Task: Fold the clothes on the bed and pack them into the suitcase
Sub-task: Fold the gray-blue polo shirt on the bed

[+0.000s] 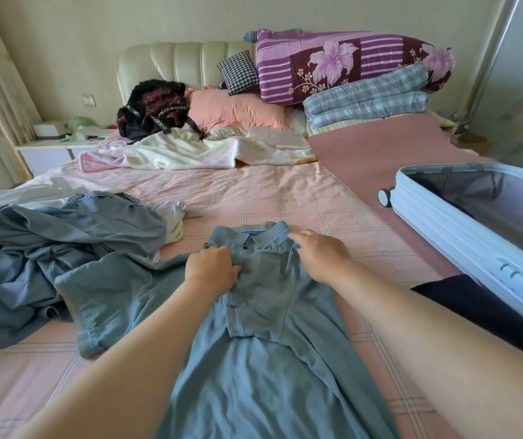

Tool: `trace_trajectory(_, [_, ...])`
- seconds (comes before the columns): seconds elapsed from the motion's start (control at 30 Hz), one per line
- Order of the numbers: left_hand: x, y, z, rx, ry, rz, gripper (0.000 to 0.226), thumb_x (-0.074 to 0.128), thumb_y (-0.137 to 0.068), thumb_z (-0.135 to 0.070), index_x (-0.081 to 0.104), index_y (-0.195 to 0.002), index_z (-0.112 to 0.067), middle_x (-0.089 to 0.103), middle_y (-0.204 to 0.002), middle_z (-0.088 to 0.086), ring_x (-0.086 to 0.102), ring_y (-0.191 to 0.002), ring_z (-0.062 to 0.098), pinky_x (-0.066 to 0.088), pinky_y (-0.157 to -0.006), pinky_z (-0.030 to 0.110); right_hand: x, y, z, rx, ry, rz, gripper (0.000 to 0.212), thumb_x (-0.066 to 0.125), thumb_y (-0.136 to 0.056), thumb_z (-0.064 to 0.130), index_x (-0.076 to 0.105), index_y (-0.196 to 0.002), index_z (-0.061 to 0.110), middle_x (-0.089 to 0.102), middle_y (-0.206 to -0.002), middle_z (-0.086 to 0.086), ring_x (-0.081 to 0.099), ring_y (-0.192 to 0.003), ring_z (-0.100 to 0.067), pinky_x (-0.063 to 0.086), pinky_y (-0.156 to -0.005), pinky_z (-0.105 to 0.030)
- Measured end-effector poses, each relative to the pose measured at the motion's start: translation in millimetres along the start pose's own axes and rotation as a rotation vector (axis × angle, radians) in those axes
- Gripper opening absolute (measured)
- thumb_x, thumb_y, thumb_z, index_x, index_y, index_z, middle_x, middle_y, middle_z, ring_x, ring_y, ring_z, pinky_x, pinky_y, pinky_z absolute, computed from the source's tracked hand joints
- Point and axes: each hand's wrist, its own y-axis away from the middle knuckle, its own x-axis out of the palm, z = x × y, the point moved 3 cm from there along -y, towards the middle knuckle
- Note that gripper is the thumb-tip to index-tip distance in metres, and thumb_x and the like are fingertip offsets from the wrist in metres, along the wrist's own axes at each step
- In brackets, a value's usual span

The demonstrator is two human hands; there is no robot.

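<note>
Folding the polo shirt (253,369) on the bed (285,198), suitcase (443,229) sitting open just right of it.
It's looking soft and floppy, so shoulders near the collar are the spot to be grabbing. Left hand (212,269) is bunching fabric there with curled fingers; right hand (320,258) is pressing down, fingers mostly straight.

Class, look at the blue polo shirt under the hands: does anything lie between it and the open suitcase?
Nothing visible blocks it. Only bare bedsheet lies between the blue polo shirt and the open suitcase to its right. A black item lies beside the suitcase's near side, off the direct line.
</note>
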Motion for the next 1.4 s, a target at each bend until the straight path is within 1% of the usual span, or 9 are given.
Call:
trace_trajectory(0.13, [5.2,-17.7,15.1,-0.015,0.155,0.028,0.019,0.052,-0.095,-0.042,0.062,-0.09,-0.027,0.066,-0.101,-0.001,0.061,-0.095,0.024,0.045,-0.07,0.031,11.4,-25.2,-16.8,0.056,0.098,0.031,0.024,0.047,-0.102,0.023,0.061,-0.122,0.02,0.06,-0.125,-0.004,0.061,-0.111,-0.028,0.047,-0.086,-0.035])
trace_trajectory(0.27, [-6.3,-38.0,32.1,-0.196,0.487,-0.039,0.025,0.04,-0.101,-0.021,0.059,-0.108,-0.006,0.063,-0.114,0.016,0.057,-0.099,0.033,0.043,-0.08,0.036,6.5,-40.7,-20.1,0.102,0.077,-0.159,0.02,0.041,-0.102,0.017,0.057,-0.11,0.01,0.065,-0.107,-0.011,0.064,-0.097,-0.035,0.041,-0.069,-0.036])
trace_trajectory(0.53, [9.3,-36.1,35.2,-0.212,-0.008,-0.058,0.035,0.048,-0.099,-0.018,0.039,-0.131,-0.008,0.055,-0.124,0.014,0.056,-0.112,0.034,0.044,-0.075,0.039,16.3,-49.6,8.5,-0.001,0.281,-0.133,0.024,0.045,-0.096,0.003,0.048,-0.119,0.01,0.053,-0.115,-0.011,0.062,-0.093,-0.033,0.036,-0.068,-0.037])
trace_trajectory(0.67, [-1.0,-7.6,18.7,0.26,0.232,-0.454,0.011,0.056,-0.088,-0.018,0.054,-0.098,-0.014,0.054,-0.098,0.004,0.055,-0.088,0.03,0.041,-0.072,0.036,20.8,-39.8,10.7,-0.022,0.32,-0.293,0.031,0.051,-0.085,-0.001,0.056,-0.113,0.012,0.052,-0.115,-0.012,0.057,-0.098,-0.032,0.042,-0.078,-0.04])
trace_trajectory(0.77, [-9.2,30.6,12.2,0.618,0.324,-0.404,0.027,0.057,-0.084,-0.044,0.052,-0.086,-0.017,0.052,-0.083,-0.005,0.051,-0.073,0.022,0.035,-0.062,0.031,15.8,-23.2,25.0,-0.138,0.069,-0.449,0.026,0.062,-0.072,-0.001,0.068,-0.091,0.015,0.061,-0.095,-0.009,0.06,-0.081,-0.033,0.046,-0.068,-0.037])
trace_trajectory(0.87, [-2.8,53.4,15.0,0.743,0.211,-0.317,0.04,0.066,-0.076,-0.052,0.056,-0.093,-0.018,0.055,-0.088,-0.005,0.054,-0.079,0.019,0.045,-0.067,0.031,7.8,9.7,47.2,-0.181,-0.285,-0.333,0.02,0.052,-0.078,0.017,0.072,-0.08,0.021,0.067,-0.088,0.001,0.064,-0.085,-0.027,0.05,-0.07,-0.035])
trace_trajectory(1.13, [-9.8,58.2,31.9,0.793,0.154,-0.251,0.025,0.041,-0.076,-0.006,0.062,-0.088,-0.013,0.051,-0.087,0.005,0.051,-0.073,0.024,0.046,-0.063,0.034,22.1,61.2,65.6,-0.166,-0.099,0.147,0.057,0.048,-0.097,0.055,0.043,-0.15,0.033,0.038,-0.159,0.001,0.035,-0.145,-0.022,0.026,-0.119,-0.039])
trace_trajectory(1.27, [5.8,74.3,36.3,0.511,0.131,-0.076,0.027,0.047,-0.088,-0.009,0.061,-0.106,-0.025,0.052,-0.103,0.0,0.054,-0.097,0.024,0.05,-0.08,0.04,23.8,76.0,61.4,-0.128,-0.058,0.244,0.069,0.038,-0.099,0.062,0.019,-0.159,0.033,0.013,-0.168,-0.005,0.013,-0.154,-0.02,0.01,-0.125,-0.038])
trace_trajectory(1.4, [-9.1,97.1,15.9,0.424,0.042,-0.099,0.04,0.051,-0.086,-0.016,0.058,-0.122,-0.034,0.05,-0.122,-0.008,0.045,-0.119,0.018,0.035,-0.099,0.03,7.9,100.6,64.2,-0.096,-0.112,0.203,0.066,0.045,-0.099,0.055,0.028,-0.158,0.03,0.017,-0.167,-0.005,0.013,-0.154,-0.019,0.009,-0.124,-0.035])
